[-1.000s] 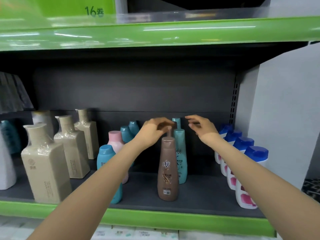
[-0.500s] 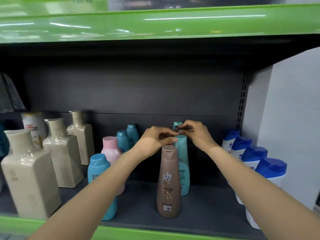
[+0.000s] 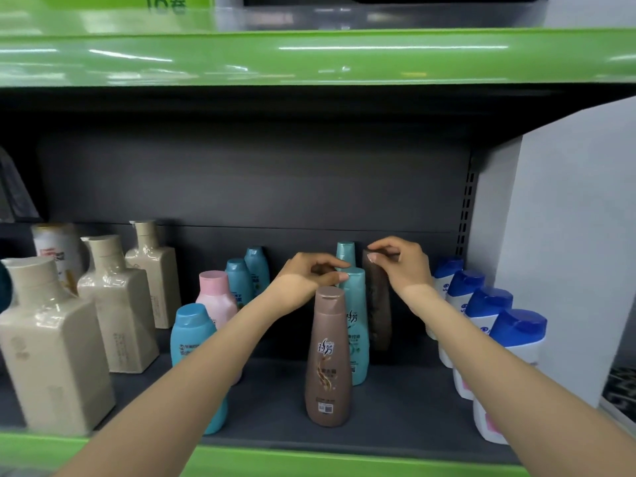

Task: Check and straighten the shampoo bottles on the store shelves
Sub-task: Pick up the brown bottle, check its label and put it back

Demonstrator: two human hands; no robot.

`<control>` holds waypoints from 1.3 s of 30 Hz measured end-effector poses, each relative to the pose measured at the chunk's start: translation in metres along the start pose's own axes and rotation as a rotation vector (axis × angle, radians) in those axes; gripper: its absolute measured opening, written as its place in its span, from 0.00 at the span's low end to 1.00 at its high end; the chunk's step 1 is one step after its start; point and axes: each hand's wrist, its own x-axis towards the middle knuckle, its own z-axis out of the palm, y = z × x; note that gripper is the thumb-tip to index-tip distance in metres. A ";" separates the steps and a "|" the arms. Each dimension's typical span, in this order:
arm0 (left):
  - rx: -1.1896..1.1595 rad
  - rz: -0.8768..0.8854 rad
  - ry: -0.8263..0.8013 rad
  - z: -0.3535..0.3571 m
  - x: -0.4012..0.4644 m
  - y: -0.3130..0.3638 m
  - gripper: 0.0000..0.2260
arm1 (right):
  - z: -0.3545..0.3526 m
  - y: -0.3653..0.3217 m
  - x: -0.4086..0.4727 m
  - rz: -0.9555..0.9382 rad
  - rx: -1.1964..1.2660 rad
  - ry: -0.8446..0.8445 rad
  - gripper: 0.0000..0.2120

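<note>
At the left of the frame I see squared beige bottles (image 3: 117,304), glossy in shrink-wrap. At centre my left hand (image 3: 303,284) pinches the cap of a smooth teal bottle (image 3: 356,318) behind the front brown bottle (image 3: 328,359). Right of it, my right hand (image 3: 399,265) pinches the top of a dark brown bottle (image 3: 378,304) that looks lifted. I judge I'm mid-straightening; next, set it down upright in line.

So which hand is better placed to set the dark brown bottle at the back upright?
Right. The right hand already pinches the dark brown bottle at its top; the left hand is at the teal bottle.
</note>
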 end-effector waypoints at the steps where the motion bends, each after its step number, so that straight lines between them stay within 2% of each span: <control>1: -0.037 -0.009 -0.003 0.000 -0.001 0.001 0.09 | -0.004 -0.003 -0.002 0.000 -0.017 0.021 0.06; 3: -0.100 -0.020 0.021 0.001 -0.004 0.003 0.07 | -0.014 -0.008 -0.006 0.002 -0.060 0.032 0.06; 7: -0.184 -0.043 0.167 0.000 -0.005 0.018 0.04 | -0.035 -0.018 -0.021 0.007 -0.072 0.021 0.06; 10: -0.008 0.089 0.251 -0.003 -0.009 0.034 0.04 | -0.050 -0.028 -0.036 -0.019 -0.047 0.061 0.05; 15: 0.195 0.308 0.279 0.009 -0.036 0.073 0.04 | -0.073 -0.053 -0.065 -0.038 -0.044 0.094 0.05; 20: 0.247 0.326 0.199 0.036 -0.072 0.095 0.06 | -0.099 -0.075 -0.099 0.031 0.058 0.116 0.05; 25: 0.280 0.197 -0.072 0.060 -0.106 0.094 0.13 | -0.120 -0.092 -0.138 0.209 0.280 0.148 0.07; 29: 0.047 0.084 -0.276 0.065 -0.137 0.077 0.12 | -0.125 -0.104 -0.165 0.272 0.419 0.175 0.04; 32: -0.029 0.019 -0.428 0.063 -0.159 0.072 0.18 | -0.127 -0.110 -0.178 0.293 0.496 0.231 0.04; 34: 0.010 0.039 -0.447 0.058 -0.165 0.071 0.20 | -0.127 -0.114 -0.186 0.305 0.545 0.274 0.04; 36: 0.060 0.076 -0.425 0.053 -0.168 0.071 0.19 | -0.124 -0.117 -0.192 0.310 0.574 0.294 0.04; 39: 0.214 0.155 -0.266 0.039 -0.173 0.066 0.13 | -0.120 -0.119 -0.201 0.323 0.556 0.220 0.08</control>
